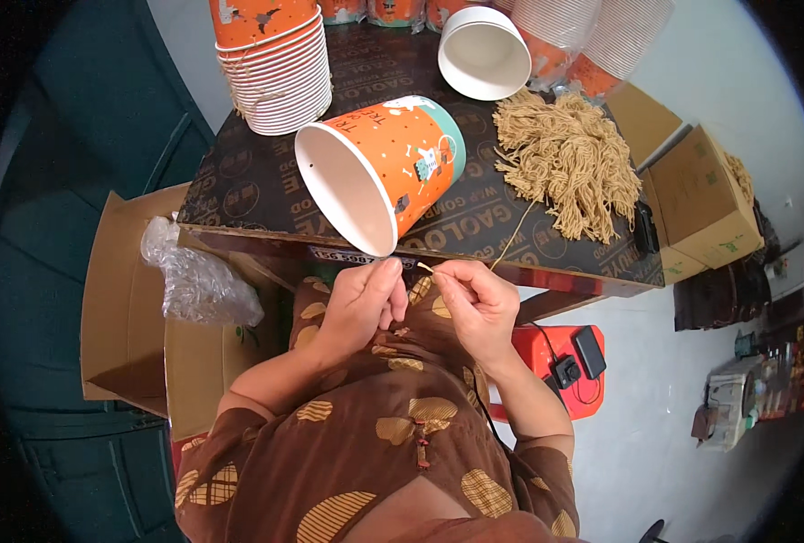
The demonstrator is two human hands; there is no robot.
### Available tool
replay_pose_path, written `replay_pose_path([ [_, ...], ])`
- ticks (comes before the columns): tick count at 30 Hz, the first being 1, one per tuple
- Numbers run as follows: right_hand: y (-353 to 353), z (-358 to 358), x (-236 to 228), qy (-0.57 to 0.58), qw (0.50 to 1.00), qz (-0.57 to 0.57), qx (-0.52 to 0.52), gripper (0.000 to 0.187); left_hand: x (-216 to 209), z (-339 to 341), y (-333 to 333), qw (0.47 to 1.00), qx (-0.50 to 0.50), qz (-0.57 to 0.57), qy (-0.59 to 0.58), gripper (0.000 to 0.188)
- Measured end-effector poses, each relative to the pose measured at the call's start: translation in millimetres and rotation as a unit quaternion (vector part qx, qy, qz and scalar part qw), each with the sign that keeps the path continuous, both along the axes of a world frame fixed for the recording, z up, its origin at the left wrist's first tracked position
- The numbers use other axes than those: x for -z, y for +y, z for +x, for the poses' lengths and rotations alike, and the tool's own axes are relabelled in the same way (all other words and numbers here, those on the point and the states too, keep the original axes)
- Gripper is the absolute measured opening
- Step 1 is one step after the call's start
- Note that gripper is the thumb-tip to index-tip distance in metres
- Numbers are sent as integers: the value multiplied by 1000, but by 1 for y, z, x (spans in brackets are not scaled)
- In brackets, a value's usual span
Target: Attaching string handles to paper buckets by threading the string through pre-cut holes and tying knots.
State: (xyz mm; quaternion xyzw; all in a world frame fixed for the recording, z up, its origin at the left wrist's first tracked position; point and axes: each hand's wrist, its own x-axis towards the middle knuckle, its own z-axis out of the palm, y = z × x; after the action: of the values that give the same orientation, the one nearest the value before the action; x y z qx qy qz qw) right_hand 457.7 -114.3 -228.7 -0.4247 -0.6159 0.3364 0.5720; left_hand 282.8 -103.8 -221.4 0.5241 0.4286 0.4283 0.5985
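Note:
My right hand (479,306) pinches the end of a thin tan cord (426,268) between thumb and finger, just in front of the table edge. A strand behind that hand leads up to a bundle of tan cords (572,163) on the table. Close by on the left, my left hand (366,306) is closed, thumb against the curled fingers; whatever it may hold is hidden. Above both hands an orange paper bucket (411,154) with a green base band lies on its side. Its white open mouth faces left and toward me, and there is a small dark spot inside near the rim.
A tall stack of orange paper buckets (275,77) stands at the back left, cords hanging on it. A white bucket (483,54) lies behind, near wrapped stacks. An open carton (130,308) with clear plastic (203,281) is at left. A red stool (560,371) holds small black devices.

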Motion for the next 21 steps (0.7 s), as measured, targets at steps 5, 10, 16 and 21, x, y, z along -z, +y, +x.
replay_pose_path([
  [5, 0, 1, -5, -81, 995, 64, 16, 5, -10, 2, 9, 998, 12, 46, 38, 51],
  [10, 1, 1, -10, -169, 978, 122, 29, 7, -6, 5, 14, 998, 42, 18, -43, 46],
  [16, 4, -2, -7, -183, 971, 153, 33, 7, 4, 4, 13, 998, 39, 15, -56, 34],
  [21, 3, -6, -3, -151, 982, 113, 20, 7, 8, -3, 11, 997, 45, 56, -23, 25],
])
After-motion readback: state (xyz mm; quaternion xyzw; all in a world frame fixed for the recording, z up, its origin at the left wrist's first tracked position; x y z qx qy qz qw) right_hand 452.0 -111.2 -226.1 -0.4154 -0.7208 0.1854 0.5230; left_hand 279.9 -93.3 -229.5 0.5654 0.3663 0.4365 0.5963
